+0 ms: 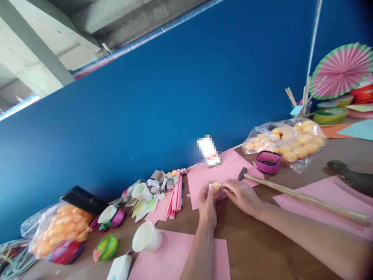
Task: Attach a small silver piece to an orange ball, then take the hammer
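Note:
Between the thumb and fingers of my left hand (207, 204) is a small orange ball (216, 186) that looks wrapped in clear plastic. My right hand (240, 194) is closed beside it, thumb and fingertips pinching what appears to be the twisted end of that clear plastic. Both hands are just above the near edge of a pink paper sheet (233, 165). The hammer (303, 196), with a dark head and long wooden handle, lies just right of my right hand. My fingers hide part of the ball.
Clear bags of orange balls stand at right (301, 146) and left (62, 229). A white paper cup (147, 237) sits on pink paper (175, 260) in front. Purple container (268, 162), tape rolls (330, 115) and paper fan (343, 72) are to the right. A blue wall (175, 97) closes the back.

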Demonstrator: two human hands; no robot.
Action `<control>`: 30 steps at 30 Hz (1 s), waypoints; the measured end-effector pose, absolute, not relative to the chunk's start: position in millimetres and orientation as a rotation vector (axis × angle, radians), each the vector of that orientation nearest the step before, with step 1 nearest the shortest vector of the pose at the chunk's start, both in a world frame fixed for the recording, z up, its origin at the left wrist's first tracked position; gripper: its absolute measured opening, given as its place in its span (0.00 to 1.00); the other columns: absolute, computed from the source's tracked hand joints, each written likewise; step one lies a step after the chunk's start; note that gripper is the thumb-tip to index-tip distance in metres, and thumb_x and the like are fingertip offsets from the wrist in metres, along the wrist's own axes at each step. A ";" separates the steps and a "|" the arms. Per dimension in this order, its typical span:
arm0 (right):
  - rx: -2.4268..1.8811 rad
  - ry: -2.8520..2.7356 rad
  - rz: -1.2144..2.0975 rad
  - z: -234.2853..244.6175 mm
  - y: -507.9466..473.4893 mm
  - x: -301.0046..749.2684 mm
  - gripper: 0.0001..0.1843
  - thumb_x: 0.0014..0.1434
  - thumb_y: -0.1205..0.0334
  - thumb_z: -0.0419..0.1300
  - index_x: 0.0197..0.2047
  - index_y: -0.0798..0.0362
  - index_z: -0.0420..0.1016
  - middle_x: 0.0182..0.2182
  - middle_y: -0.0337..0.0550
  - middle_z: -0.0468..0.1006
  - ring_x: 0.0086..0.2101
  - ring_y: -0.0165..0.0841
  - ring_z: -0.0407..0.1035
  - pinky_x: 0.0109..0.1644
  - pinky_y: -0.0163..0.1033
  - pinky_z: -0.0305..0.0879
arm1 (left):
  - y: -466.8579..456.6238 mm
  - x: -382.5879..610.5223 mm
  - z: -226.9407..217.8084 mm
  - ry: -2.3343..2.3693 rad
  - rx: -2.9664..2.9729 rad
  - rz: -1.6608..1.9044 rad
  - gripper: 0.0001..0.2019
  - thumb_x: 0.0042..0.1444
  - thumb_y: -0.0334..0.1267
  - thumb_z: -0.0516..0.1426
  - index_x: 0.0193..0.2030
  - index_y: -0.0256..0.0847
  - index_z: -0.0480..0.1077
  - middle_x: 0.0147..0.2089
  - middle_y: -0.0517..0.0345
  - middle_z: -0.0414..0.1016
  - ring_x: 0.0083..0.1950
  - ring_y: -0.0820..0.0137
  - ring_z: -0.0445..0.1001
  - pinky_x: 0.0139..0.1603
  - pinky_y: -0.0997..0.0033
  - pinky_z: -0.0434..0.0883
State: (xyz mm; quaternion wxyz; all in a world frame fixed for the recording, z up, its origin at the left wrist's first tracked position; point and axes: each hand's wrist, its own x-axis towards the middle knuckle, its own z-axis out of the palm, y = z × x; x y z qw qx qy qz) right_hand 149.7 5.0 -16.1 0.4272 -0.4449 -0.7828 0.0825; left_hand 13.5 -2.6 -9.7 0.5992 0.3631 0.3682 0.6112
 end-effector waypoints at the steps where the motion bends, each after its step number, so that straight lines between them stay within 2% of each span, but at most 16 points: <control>1: -1.114 -1.957 0.207 -16.2 5.1 149.6 0.07 0.56 0.71 0.50 0.35 0.52 0.67 0.31 0.42 0.72 0.34 0.33 0.67 0.36 0.37 0.63 | -2.5 13.5 -9.9 0.851 0.843 1.421 0.16 0.49 0.41 0.57 0.44 0.39 0.69 0.42 0.52 0.75 0.41 0.69 0.73 0.42 0.70 0.67; 11: -1.103 -1.955 0.206 -13.7 3.7 149.6 0.07 0.57 0.70 0.49 0.35 0.51 0.67 0.31 0.43 0.73 0.34 0.34 0.68 0.36 0.37 0.63 | -2.6 13.0 -9.4 0.862 0.828 1.424 0.17 0.48 0.42 0.58 0.45 0.39 0.69 0.42 0.51 0.74 0.41 0.68 0.73 0.42 0.69 0.68; 18: -1.024 -1.848 0.280 -13.8 5.0 148.1 0.08 0.59 0.67 0.47 0.37 0.51 0.67 0.33 0.43 0.74 0.34 0.33 0.69 0.37 0.38 0.65 | -2.4 12.4 -12.1 0.837 0.836 1.441 0.25 0.47 0.42 0.59 0.54 0.44 0.62 0.43 0.52 0.74 0.42 0.67 0.73 0.45 0.65 0.67; 30: -0.967 -1.840 0.294 -11.3 3.9 147.8 0.09 0.58 0.70 0.48 0.37 0.51 0.67 0.33 0.43 0.73 0.35 0.33 0.68 0.39 0.39 0.66 | -2.1 12.9 -8.9 0.800 0.791 1.442 0.21 0.47 0.38 0.59 0.49 0.40 0.66 0.46 0.51 0.73 0.45 0.66 0.73 0.50 0.65 0.66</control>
